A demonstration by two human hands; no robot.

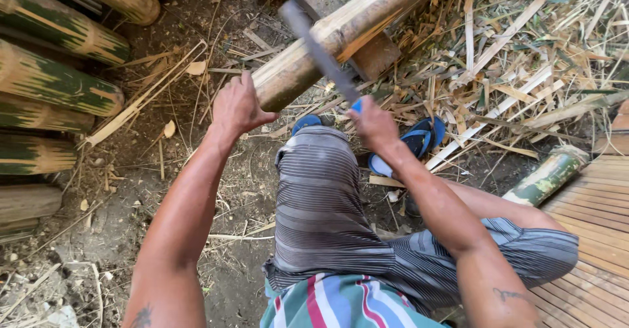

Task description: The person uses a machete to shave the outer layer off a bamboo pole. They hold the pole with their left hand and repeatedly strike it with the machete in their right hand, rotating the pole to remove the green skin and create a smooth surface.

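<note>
Fingers of the left hand (237, 107) curl over the near end of a thick, pale, round bamboo pole (341, 32), which slants across a dark wooden block (367, 53). The right hand (375, 123) closes tightly around the blue handle of a long, blurred, dark metal blade (319, 51) raised over the pole.
</note>
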